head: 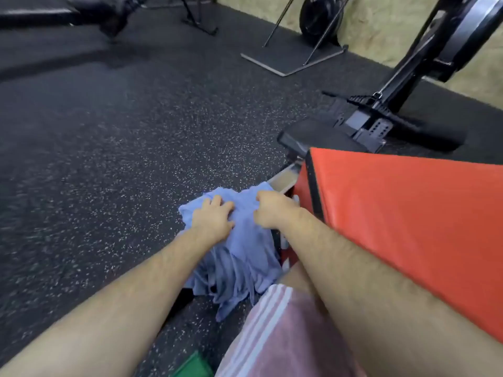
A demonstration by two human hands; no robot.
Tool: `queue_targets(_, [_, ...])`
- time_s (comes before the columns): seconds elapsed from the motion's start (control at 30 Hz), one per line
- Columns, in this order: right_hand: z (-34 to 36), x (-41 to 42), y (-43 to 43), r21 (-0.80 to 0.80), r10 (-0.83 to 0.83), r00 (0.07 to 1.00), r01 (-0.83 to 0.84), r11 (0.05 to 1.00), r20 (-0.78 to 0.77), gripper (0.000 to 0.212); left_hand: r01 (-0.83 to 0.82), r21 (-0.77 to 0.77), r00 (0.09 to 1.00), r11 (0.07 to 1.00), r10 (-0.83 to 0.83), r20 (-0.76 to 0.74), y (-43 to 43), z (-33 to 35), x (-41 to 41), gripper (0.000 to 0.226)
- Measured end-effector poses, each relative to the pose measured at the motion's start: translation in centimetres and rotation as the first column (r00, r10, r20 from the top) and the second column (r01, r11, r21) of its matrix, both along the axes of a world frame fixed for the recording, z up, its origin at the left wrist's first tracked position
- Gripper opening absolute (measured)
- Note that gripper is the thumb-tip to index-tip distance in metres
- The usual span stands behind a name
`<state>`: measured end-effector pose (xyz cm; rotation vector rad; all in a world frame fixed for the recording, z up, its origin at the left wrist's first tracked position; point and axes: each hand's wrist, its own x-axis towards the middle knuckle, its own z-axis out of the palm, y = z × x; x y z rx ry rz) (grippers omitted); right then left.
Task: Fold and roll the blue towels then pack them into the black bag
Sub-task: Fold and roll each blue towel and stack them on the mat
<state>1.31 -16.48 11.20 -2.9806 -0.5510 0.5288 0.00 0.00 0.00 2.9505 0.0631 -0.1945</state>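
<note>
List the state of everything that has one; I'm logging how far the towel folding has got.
blue towels: crumpled in one pile on the floor, not folded or rolled.
left hand: on the pile, fingers curled into the cloth.
right hand: gripping the pile's top.

Open speckled floor [130, 159] is shown to the left of and beyond the blue towels [245, 248], and free passage is offered there as far as the metal stand [294, 59] at the far edge. The right side is closed off by a red padded block [408, 227], set just beside the towels, with a black machine base [381, 126] behind it. The heap is gripped from above by the left hand [213, 220] and the right hand [273, 210]. Nearer room is taken up by a leg in striped shorts [275, 336] and a green object [193, 366].
</note>
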Motion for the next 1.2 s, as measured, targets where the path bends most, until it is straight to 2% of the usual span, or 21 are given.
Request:
queue_targets(0.13, [-1.4, 1.1, 1.5, -0.122, 0.104, 0.995, -0.103, 0.987, -0.001, 0.031, 0.032, -0.072, 0.995, 0.997, -0.025, 0.102, 0.3, -0.3, 1.0, 0.021])
queue_targets(0.23, [-2.9, 1.8, 1.3, -0.110, 0.065, 0.987, -0.082, 0.991, -0.150, 0.039, 0.083, -0.136, 0.984, 0.987, -0.059, 0.170, 0.5, -0.2, 1.5, 0.015])
queue_targets(0.3, [-3.7, 2.3, 0.9, -0.005, 0.026, 0.990, -0.027, 1.000, -0.141, 0.041, 0.095, -0.169, 0.970, 0.981, -0.053, 0.239, 0.4, 0.5, 1.6, 0.012])
queue_targets(0.4, [-4.2, 2.5, 0.7, 0.304, -0.063, 0.988, 0.104, 0.947, -0.142, 0.052, 0.112, -0.274, 0.946, 0.955, -0.018, 0.323, -0.4, 2.6, 1.7, 0.008])
queue_targets(0.47, [-3.6, 2.8, 0.6, 0.456, -0.120, 0.989, 0.144, 0.878, -0.082, 0.033, 0.134, -0.377, 0.928, 0.916, 0.018, 0.371, -0.8, 4.4, 1.9, 0.004])
queue_targets(0.53, [-2.6, 3.2, 0.1, 0.518, -0.201, 0.980, 0.167, 0.839, 0.009, 0.006, 0.186, -0.460, 0.904, 0.868, 0.033, 0.426, -1.3, 6.5, 2.1, 0.005])
queue_targets(0.67, [0.7, 3.5, -1.8, 0.637, -0.249, 0.956, 0.095, 0.765, 0.157, 0.015, 0.291, -0.582, 0.882, 0.759, 0.023, 0.471, -3.2, 10.7, 2.6, 0.006])
queue_targets(0.73, [3.1, 3.6, -3.2, 0.685, -0.282, 0.929, 0.042, 0.727, 0.241, 0.015, 0.296, -0.627, 0.901, 0.720, 0.008, 0.435, -3.8, 12.1, 3.0, 0.013])
queue_targets(0.8, [6.2, 3.6, -5.3, 0.748, -0.332, 0.898, 0.004, 0.664, 0.290, 0.013, 0.250, -0.602, 0.927, 0.758, -0.008, 0.375, -4.4, 13.2, 3.6, 0.021])
queue_targets(0.83, [7.9, 3.4, -6.6, 0.769, -0.362, 0.882, -0.003, 0.639, 0.303, 0.013, 0.229, -0.580, 0.936, 0.781, -0.013, 0.352, -4.9, 13.9, 4.0, 0.017])
queue_targets(0.93, [12.8, 2.3, -11.4, 0.791, -0.447, 0.827, 0.004, 0.612, 0.342, 0.011, 0.281, -0.547, 0.911, 0.789, -0.040, 0.410, -8.5, 18.4, 4.8, 0.020])
queue_targets(1.1, [19.3, -2.0, -20.6, 0.855, -0.601, 0.724, 0.029, 0.518, 0.339, 0.004, 0.533, -0.503, 0.785, 0.680, -0.176, 0.594, -19.4, 28.4, 3.7, 0.009])
queue_targets(1.2, [22.7, -5.7, -26.2, 0.863, -0.659, 0.646, 0.001, 0.505, 0.385, 0.014, 0.687, -0.398, 0.662, 0.607, -0.297, 0.688, -26.1, 33.1, 2.1, 0.011])
